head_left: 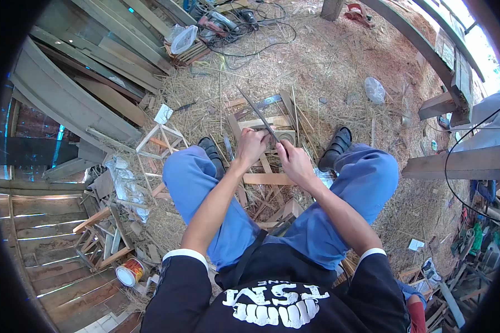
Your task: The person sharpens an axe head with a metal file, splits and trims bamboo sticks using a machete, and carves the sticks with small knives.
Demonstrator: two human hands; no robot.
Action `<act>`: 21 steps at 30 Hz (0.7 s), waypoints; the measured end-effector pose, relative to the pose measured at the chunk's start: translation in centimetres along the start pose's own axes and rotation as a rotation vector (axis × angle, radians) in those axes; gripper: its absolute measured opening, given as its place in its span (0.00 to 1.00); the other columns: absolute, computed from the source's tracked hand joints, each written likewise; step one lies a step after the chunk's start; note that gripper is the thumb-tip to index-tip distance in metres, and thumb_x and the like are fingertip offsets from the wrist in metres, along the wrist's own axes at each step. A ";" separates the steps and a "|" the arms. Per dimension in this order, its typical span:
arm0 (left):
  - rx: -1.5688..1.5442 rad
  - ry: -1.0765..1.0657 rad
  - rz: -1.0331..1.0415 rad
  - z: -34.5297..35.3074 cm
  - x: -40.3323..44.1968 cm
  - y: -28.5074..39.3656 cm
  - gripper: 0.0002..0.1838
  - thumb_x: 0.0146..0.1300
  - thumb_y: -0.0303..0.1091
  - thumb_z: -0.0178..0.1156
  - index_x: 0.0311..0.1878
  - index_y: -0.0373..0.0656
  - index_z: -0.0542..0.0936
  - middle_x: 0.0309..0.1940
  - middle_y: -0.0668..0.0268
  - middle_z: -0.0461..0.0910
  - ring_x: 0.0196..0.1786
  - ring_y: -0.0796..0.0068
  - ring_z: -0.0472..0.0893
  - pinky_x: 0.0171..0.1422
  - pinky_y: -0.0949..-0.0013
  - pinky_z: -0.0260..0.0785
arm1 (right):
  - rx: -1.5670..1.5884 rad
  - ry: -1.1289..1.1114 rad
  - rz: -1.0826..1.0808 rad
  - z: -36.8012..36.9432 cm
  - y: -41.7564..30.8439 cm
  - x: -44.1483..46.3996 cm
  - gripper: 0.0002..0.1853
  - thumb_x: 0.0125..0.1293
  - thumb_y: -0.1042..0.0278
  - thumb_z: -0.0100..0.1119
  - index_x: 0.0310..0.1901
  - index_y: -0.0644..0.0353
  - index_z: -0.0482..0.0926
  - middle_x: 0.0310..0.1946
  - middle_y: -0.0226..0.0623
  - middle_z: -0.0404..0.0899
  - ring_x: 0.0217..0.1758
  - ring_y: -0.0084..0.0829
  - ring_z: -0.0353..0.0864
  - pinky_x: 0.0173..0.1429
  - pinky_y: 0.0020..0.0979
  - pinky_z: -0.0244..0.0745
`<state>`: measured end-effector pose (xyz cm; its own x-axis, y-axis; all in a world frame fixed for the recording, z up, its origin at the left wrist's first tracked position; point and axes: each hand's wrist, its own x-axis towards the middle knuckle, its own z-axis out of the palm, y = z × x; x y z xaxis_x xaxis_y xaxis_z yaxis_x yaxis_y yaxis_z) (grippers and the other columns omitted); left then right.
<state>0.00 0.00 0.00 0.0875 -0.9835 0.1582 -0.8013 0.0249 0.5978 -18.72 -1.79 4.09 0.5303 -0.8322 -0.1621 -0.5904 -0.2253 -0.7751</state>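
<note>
my right hand (pixel 295 162) grips a long thin tool (pixel 255 109), my left hand (pixel 252 147) curled beside it, its hold unclear

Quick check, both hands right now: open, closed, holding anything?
Left hand: fingers curled beside the long thin bar; what it holds, if anything, cannot be told.
Right hand: closed, holding the bar's near end.
</note>
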 end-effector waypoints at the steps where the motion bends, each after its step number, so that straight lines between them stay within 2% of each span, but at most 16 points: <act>1: 0.021 0.003 0.005 0.0 0.0 0.1 0.12 0.67 0.37 0.62 0.51 0.52 0.88 0.16 0.58 0.79 0.27 0.56 0.80 0.56 0.62 0.68 | 0.007 -0.002 0.004 0.0 0.0 0.0 0.22 0.78 0.48 0.42 0.48 0.60 0.77 0.27 0.57 0.81 0.36 0.62 0.81 0.43 0.59 0.73; 5: -0.005 0.063 0.037 1.3 0.3 -0.4 0.12 0.66 0.37 0.62 0.50 0.51 0.88 0.17 0.57 0.79 0.26 0.54 0.79 0.56 0.61 0.68 | -0.009 0.035 -0.008 -0.4 0.3 0.0 0.21 0.78 0.48 0.42 0.48 0.59 0.77 0.26 0.57 0.81 0.36 0.62 0.82 0.43 0.59 0.74; 14: -0.095 0.048 -0.021 1.3 0.3 -0.9 0.10 0.66 0.38 0.61 0.44 0.48 0.88 0.19 0.54 0.80 0.30 0.52 0.82 0.57 0.57 0.69 | -0.009 0.042 0.018 -0.4 0.0 0.2 0.21 0.78 0.48 0.44 0.47 0.59 0.78 0.27 0.56 0.81 0.37 0.62 0.82 0.44 0.58 0.75; 17: -0.082 -0.026 -0.076 -0.1 0.3 0.1 0.13 0.65 0.40 0.64 0.48 0.46 0.87 0.21 0.56 0.83 0.34 0.54 0.84 0.60 0.56 0.67 | 0.012 0.034 0.017 -0.2 0.3 0.4 0.22 0.77 0.48 0.44 0.48 0.58 0.79 0.27 0.56 0.81 0.37 0.61 0.82 0.45 0.58 0.75; 20: 0.106 -0.078 -0.151 -2.0 0.0 1.4 0.21 0.63 0.46 0.66 0.54 0.43 0.83 0.33 0.56 0.86 0.43 0.56 0.85 0.63 0.54 0.66 | 0.032 0.031 0.028 -0.5 -0.1 0.4 0.22 0.77 0.48 0.44 0.49 0.58 0.80 0.28 0.57 0.82 0.38 0.61 0.82 0.46 0.57 0.75; 21: 0.135 -0.031 -0.164 -1.8 -0.2 0.8 0.24 0.62 0.48 0.66 0.55 0.42 0.82 0.38 0.55 0.86 0.47 0.56 0.84 0.63 0.54 0.66 | 0.049 0.053 0.035 -0.6 -0.1 0.6 0.22 0.77 0.48 0.44 0.49 0.59 0.80 0.28 0.57 0.82 0.38 0.61 0.82 0.46 0.56 0.75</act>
<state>0.41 0.52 1.83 0.2067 -0.9775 0.0426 -0.8500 -0.1579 0.5025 -18.67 -2.61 4.43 0.4760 -0.8652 -0.1574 -0.5764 -0.1718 -0.7989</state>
